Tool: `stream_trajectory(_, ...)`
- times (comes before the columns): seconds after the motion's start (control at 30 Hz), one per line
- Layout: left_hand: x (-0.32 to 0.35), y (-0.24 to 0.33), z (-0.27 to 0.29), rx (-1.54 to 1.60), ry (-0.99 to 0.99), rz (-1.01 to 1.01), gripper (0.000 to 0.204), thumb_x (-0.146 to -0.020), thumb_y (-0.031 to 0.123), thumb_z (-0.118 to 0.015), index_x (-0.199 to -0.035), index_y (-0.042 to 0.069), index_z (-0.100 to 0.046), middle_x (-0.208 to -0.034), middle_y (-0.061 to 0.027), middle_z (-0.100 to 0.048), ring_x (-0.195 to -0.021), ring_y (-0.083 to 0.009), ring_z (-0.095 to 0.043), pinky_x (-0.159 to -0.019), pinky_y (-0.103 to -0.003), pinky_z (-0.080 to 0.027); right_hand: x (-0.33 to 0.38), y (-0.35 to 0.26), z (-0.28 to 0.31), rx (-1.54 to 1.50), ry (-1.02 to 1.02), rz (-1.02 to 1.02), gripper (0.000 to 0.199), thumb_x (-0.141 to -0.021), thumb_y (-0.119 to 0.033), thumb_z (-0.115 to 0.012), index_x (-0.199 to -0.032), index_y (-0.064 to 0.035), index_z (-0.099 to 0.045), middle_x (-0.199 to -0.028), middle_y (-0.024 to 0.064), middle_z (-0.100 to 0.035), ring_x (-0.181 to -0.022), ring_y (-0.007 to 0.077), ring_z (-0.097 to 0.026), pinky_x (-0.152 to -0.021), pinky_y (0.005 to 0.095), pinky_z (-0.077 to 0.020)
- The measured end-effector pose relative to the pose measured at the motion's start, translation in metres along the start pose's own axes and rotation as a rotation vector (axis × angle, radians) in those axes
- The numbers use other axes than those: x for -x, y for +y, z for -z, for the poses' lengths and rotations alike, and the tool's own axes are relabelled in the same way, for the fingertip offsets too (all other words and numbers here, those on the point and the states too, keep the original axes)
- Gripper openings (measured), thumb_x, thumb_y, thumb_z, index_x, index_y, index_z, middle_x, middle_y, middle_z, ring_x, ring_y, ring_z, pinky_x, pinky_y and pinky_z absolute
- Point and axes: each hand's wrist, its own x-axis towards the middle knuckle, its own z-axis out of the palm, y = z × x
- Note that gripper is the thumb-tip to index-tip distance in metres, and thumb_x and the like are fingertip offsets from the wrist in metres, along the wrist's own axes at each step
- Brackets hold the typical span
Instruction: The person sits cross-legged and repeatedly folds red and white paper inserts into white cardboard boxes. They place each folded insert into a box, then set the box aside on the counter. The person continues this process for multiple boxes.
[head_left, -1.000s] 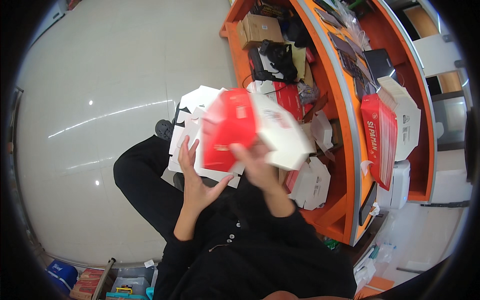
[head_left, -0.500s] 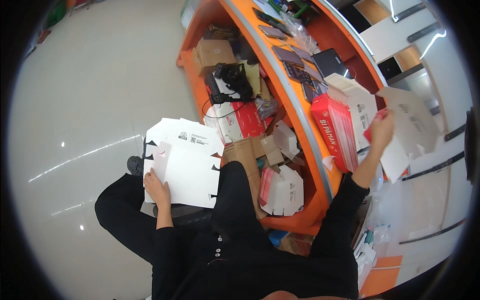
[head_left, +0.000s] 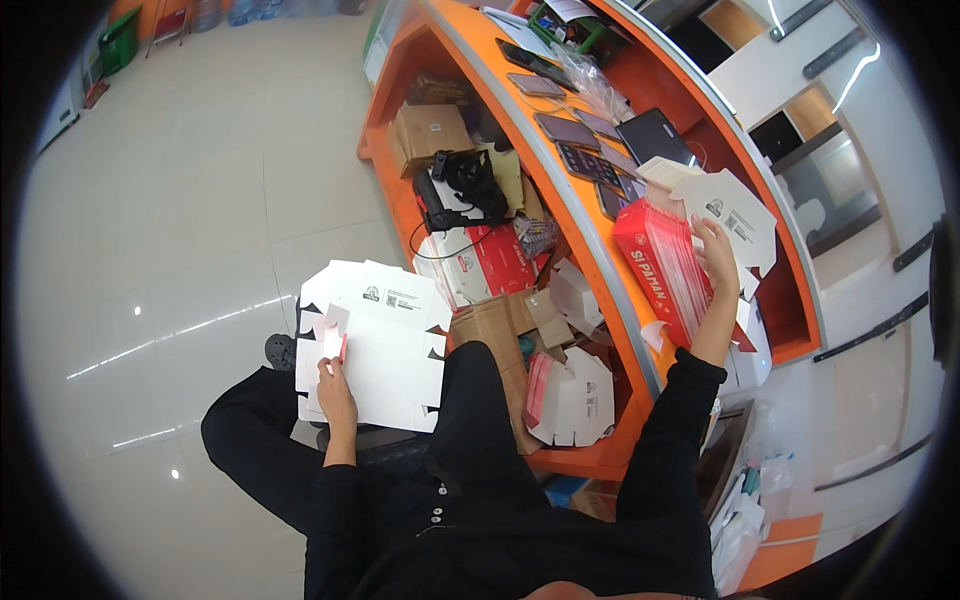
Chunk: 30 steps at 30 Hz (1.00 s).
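The carton blank [head_left: 390,380] lies flat across the lap, on the person's left of the worktop [head_left: 630,300]. It is apparently light, thin board: stiff when flat, likely to bend at creases and tear at notches. The smooth face may slip. Hold by the plain side edges; avoid the narrow tabs.

Orientation: the long axis appears to run away from the body, roughly alongside the worktop. The printed panel points to the far end; one notched side faces the worktop.

Left hand [head_left: 338,402]: fingers curled nearly together at a small raised flap [head_left: 335,337] on the blank's side away from the worktop; firmness of pinch cannot be told.

Right hand [head_left: 716,262]: partly open, fingers loosely spread over the stack of red-and-white cartons [head_left: 652,262] on the worktop; whether it grips one cannot be told.
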Motion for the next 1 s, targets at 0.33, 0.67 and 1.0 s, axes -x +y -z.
stream_trajectory(0.33,0.001,-0.021,-0.016,-0.046,-0.03,-0.085,0.027,-0.075,-0.005,-0.053,-0.101,0.004,-0.05,-0.102,-0.0135,-0.053,-0.089,-0.0303,-0.055,-0.072,-0.039,-0.046,0.086,-0.043,-0.075,0.119,0.591,0.73,0.021,-0.086,-0.015,-0.06,-0.101,-0.0002,-0.058,-0.098,0.0117,-0.06,-0.089,0.0209,-0.056,-0.078,0.0314,-0.0446)
stream_trajectory(0.67,0.014,-0.03,-0.016,-0.06,-0.149,-0.237,0.036,-0.077,0.004,-0.055,-0.112,0.012,-0.054,-0.123,-0.0114,-0.051,-0.105,-0.0282,-0.051,-0.087,-0.04,-0.041,0.298,0.108,-0.512,0.04,-0.89,0.195,0.066,-0.089,-0.035,-0.055,-0.128,0.0149,-0.032,-0.094,0.0281,-0.061,-0.085,0.0381,-0.062,-0.08,0.038,-0.049)
stream_trajectory(1.0,0.046,-0.014,0.057,0.429,-0.138,0.169,0.068,-0.074,0.008,-0.069,-0.131,0.003,-0.032,-0.124,-0.0223,-0.047,-0.11,-0.0322,-0.053,-0.097,-0.043,-0.04,0.296,0.096,-0.508,-0.549,-0.948,-0.235,0.027,-0.088,-0.02,-0.061,-0.103,0.0008,-0.053,-0.078,0.0086,-0.064,-0.062,0.013,-0.061,-0.051,0.0256,-0.0487)
